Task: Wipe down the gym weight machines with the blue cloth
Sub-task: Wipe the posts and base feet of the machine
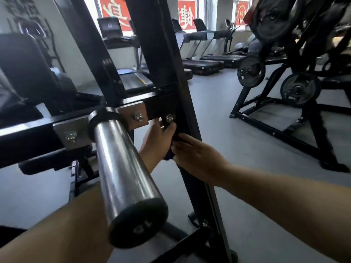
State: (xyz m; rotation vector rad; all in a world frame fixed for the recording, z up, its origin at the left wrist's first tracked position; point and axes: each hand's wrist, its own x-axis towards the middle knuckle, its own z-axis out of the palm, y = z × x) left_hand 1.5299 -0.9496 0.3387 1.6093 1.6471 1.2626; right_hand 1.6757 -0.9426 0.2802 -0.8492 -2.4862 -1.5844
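The black end cap (138,225) of the steel weight peg (121,158) carried light digits that read as "10", seen upside down. Red banners (115,11) in the windows at the back bore large white Chinese characters, shown mirrored, as from behind the glass. Dark lettering on the white wall (22,10) at upper left was too blurred to read.

Both hands on the slanted black steel upright (187,103): left hand (158,137) and right hand (197,156) pinching a dark blue cloth (169,155), beside a chrome weight peg (121,164).
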